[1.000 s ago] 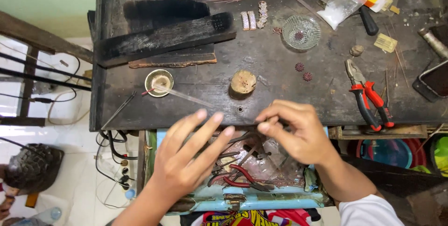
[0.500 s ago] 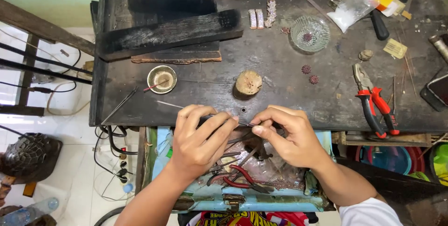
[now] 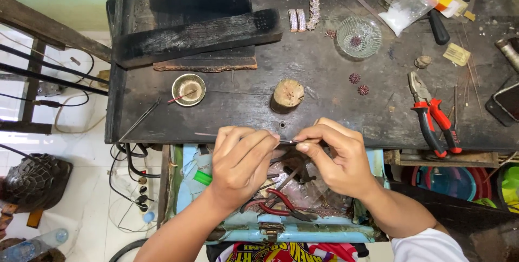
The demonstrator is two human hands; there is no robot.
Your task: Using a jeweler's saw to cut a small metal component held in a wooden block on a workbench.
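A single head-worn camera looks almost straight down from above the person, close over the near edge of the dark table (image 3: pixel 324 105). The far side of the table runs along the top of the picture, and both forearms enter from the bottom. The pale floor (image 3: pixel 81 148) shows at left.

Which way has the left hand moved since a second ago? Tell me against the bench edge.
Yes. The left hand has closed its spread fingers and drawn in toward the right hand, meeting it at the bench edge.
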